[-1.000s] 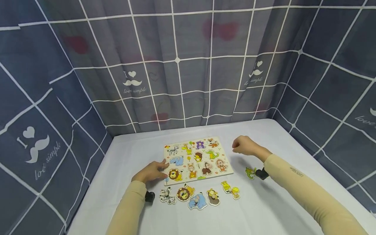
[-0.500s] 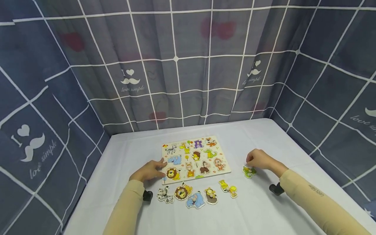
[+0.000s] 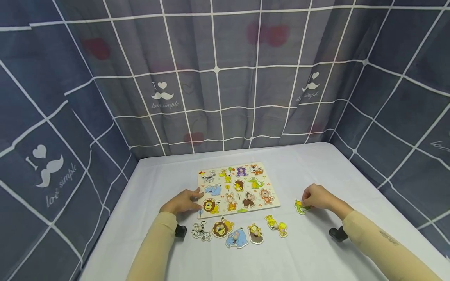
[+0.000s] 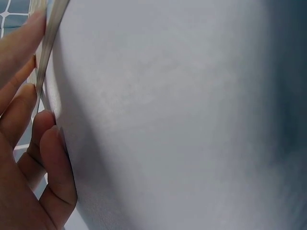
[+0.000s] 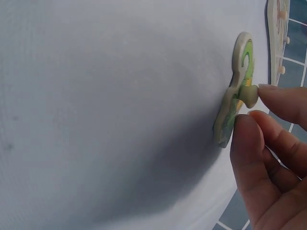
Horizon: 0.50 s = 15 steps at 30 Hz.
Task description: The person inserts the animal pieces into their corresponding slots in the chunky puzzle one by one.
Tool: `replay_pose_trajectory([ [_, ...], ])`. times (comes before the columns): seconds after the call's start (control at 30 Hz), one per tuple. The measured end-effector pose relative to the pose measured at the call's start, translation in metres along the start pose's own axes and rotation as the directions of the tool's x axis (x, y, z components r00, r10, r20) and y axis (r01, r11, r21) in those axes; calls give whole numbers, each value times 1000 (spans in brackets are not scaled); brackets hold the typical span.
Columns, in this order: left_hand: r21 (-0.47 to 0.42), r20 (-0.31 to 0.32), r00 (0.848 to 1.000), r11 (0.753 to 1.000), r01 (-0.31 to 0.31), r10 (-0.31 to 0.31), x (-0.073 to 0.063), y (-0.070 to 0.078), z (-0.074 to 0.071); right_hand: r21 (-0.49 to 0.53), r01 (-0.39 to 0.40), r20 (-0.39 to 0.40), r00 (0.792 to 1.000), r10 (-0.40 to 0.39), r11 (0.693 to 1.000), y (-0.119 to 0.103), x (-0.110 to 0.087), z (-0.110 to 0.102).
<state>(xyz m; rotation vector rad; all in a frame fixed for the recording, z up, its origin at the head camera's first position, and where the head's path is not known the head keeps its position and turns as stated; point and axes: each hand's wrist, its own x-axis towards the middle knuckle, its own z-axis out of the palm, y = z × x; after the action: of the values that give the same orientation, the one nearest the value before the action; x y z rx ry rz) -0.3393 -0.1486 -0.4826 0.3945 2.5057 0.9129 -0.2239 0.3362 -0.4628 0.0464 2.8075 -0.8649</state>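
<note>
My left hand (image 3: 183, 201) rests at the left edge of the animal puzzle board (image 3: 242, 211). In the left wrist view its fingers (image 4: 22, 108) touch the board's side, slightly bent. Right of the board, my right hand (image 3: 318, 197) pinches at the small round knob (image 5: 249, 96) of a green crocodile puzzle piece (image 3: 299, 207). Seen from the right wrist, a fingertip touches the knob and the thumb lies close beneath it. The hand partly hides this piece in the head view.
In front of the board lie loose pieces: a zebra (image 3: 200, 231), a lion (image 3: 221, 228), an elephant (image 3: 236, 238), a hedgehog (image 3: 255, 234) and a giraffe (image 3: 276, 226). Grey checked curtains (image 3: 232, 89) enclose the white table (image 3: 299, 253). Knobs (image 5: 281, 70) stand up from the board.
My right hand has come down from above the table beside the board to the crocodile piece, then shifted slightly right. My left hand has stayed at the board's edge.
</note>
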Motion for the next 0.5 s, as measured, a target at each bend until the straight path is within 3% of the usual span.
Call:
replay_pose_trajectory([
  [0.5, -17, 1, 1000, 1000, 4, -4, 2, 0, 1, 47, -32, -16, 999, 33, 998, 2, 2, 6],
])
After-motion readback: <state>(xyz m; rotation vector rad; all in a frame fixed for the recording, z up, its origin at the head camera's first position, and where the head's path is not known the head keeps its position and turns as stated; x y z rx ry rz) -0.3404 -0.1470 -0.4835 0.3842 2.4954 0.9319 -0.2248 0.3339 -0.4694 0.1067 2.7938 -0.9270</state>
